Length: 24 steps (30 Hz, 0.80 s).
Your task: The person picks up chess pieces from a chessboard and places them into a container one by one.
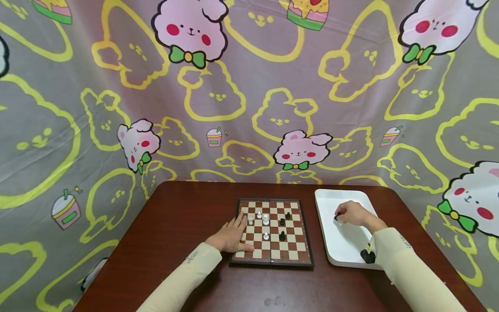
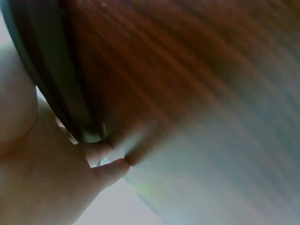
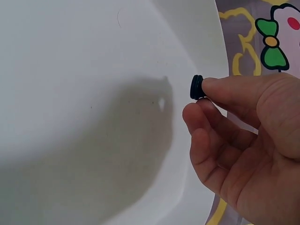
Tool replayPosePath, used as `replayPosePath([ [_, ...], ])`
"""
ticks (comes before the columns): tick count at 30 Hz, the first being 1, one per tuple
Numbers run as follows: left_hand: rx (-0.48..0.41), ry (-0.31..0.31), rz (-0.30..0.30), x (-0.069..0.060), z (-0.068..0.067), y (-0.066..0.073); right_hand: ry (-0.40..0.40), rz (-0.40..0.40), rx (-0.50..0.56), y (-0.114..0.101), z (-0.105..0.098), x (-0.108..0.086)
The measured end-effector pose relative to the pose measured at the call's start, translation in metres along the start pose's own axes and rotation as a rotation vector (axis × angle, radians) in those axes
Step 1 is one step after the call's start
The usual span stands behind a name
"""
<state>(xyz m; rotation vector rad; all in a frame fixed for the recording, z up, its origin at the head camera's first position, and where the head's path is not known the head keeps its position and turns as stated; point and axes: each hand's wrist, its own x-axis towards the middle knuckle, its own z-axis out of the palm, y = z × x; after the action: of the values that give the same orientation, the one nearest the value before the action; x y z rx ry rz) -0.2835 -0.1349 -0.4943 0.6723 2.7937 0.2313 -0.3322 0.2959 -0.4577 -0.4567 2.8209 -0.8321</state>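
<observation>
Black and of unclear type, a chess piece (image 3: 197,87) is pinched by the right hand (image 1: 351,213) over the white tray (image 1: 341,242), while the left hand (image 1: 232,235) lies fingers outspread across the edge of the chessboard (image 1: 290,246), presumably steadying it.

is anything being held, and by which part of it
A small black piece, in the right hand: the fingers pinch it opposite its ridged, round end. The left hand rests on the chessboard, holding nothing.
</observation>
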Motion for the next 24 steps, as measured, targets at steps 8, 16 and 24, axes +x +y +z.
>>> replayPosePath([
  [8, -0.004, -0.002, -0.003, 0.000, 0.001, 0.000, 0.028, 0.011, -0.032, 0.001, 0.005, 0.008],
  [16, 0.005, -0.002, -0.005, -0.002, -0.001, 0.001, 0.044, 0.017, -0.042, 0.001, 0.004, 0.014],
  [24, -0.001, -0.001, 0.004, -0.001, -0.002, 0.000, 0.043, 0.033, -0.035, -0.004, -0.003, 0.020],
])
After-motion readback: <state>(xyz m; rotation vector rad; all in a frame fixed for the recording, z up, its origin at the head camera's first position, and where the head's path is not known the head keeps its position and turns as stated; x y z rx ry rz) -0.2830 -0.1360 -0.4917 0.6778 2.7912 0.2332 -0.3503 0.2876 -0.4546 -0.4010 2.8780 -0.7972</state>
